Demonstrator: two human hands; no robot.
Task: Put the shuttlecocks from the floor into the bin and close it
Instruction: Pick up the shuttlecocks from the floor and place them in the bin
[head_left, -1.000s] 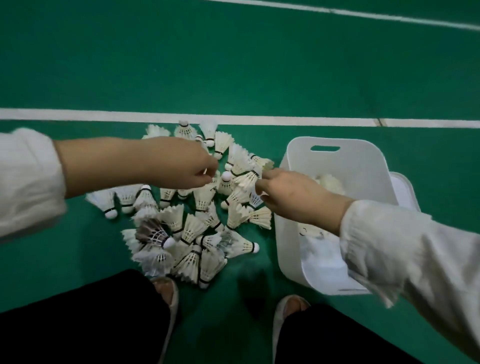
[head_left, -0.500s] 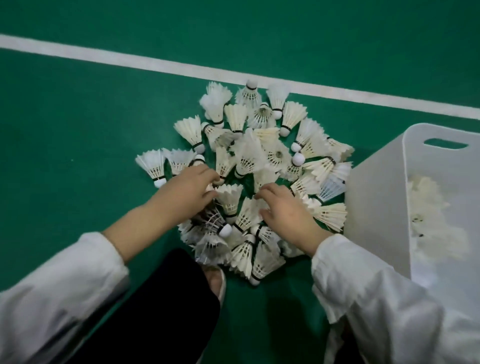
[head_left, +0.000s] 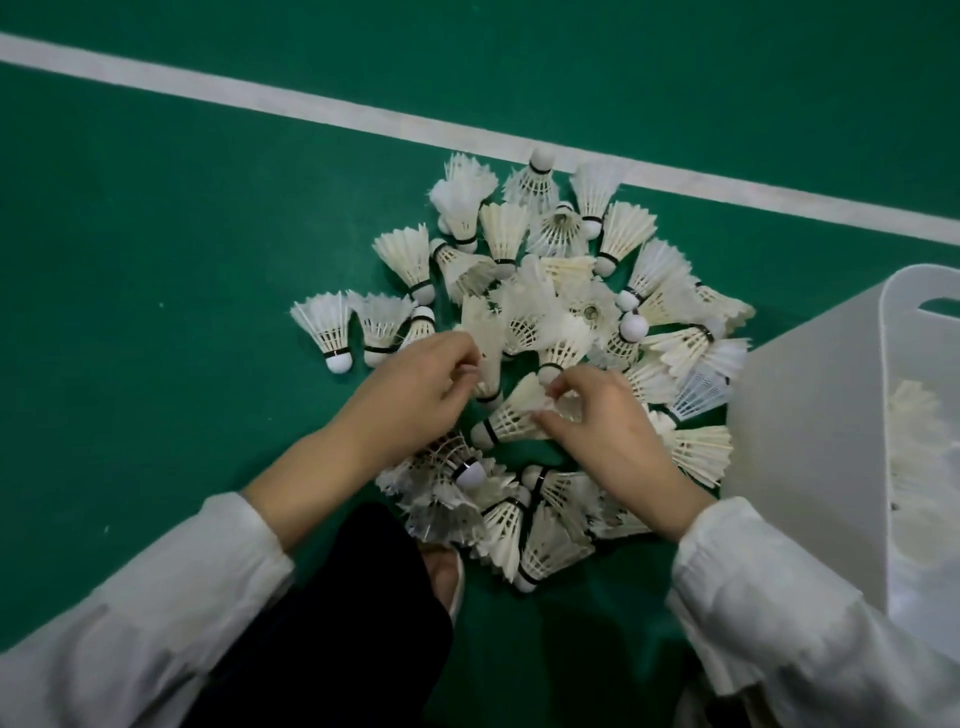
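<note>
**Sam:** What is way over on the left?

**Me:** I am watching from far away. I see the green floor (head_left: 156, 270) with a white line (head_left: 260, 98) running across it. Low in the corner is a white left sleeve (head_left: 156, 613).

**Sam:** Where are the things to pick up?

**Me:** The pile of shuttlecocks (head_left: 561, 244) sits on the floor in the middle, just below the line. Two of them lie a bit apart at its left edge.

**Sam:** What is the left hand doing?

**Me:** The left hand (head_left: 410, 395) is down on the pile. Its fingers are curled, and the tips pinch the tall shuttlecock (head_left: 483, 332) by its feathers. Below the hand I see a black trouser leg (head_left: 337, 634) and the tip of a shoe (head_left: 444, 571).

**Sam:** And the other one?

**Me:** The right hand (head_left: 613, 436) is close beside it, also on the pile. The thumb and fingers close on the feather end of the lying shuttlecock (head_left: 511, 415). Its round tip points left.

**Sam:** What is on the right?

**Me:** The white bin (head_left: 805, 415) stands there, just beside the pile. Its top is open. Some shuttlecocks in the bin (head_left: 919, 431) show up, but they look blurry, so I cannot count them. The right sleeve (head_left: 779, 623) crosses in front of its near corner.
</note>
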